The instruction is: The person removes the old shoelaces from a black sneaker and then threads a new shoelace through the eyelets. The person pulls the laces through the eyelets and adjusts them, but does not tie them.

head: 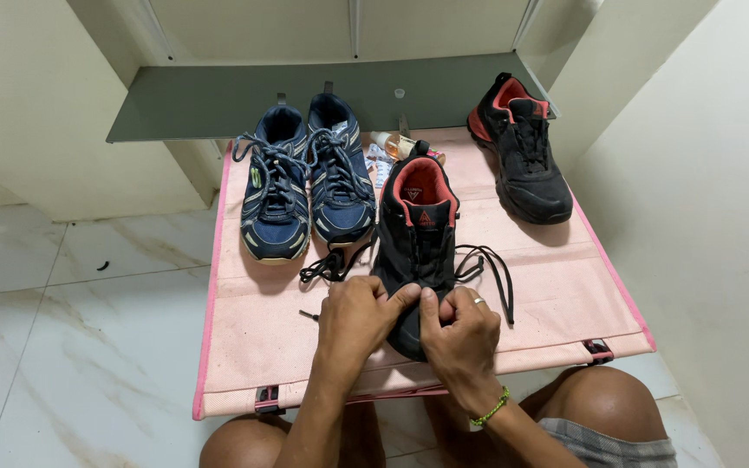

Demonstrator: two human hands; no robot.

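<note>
A pale pink fabric table [513, 303] stands on a white marbled floor [88, 347] between cream walls, with a grey shelf [244, 100] at its far edge.

Both hands meet at the toe end of a black shoe with a coral lining [418, 234]. The left hand [355, 319] is closed, its fingers pinched on the lower lacing; the right hand [461, 334], wearing a ring and a green bead bracelet, is likewise closed and pinching on the other side. The two are equally near, touching the shoe. From the hands the shoe runs straight toward 12 o'clock, long axis pointing away from the person, heel and open collar at the far end. Its black lace [491, 269] hangs loose, one end looping out toward 2 o'clock, the other bunched toward 10 o'clock.

Further out, at 11 o'clock, a pair of navy trainers [305, 178] stands side by side, toes toward the person. At 1 o'clock, well apart, lies the matching black shoe [526, 152], laced. Some small items [387, 147] sit between the pairs, too small to identify.

Count: four shoes, two navy and two black; two hands.
</note>
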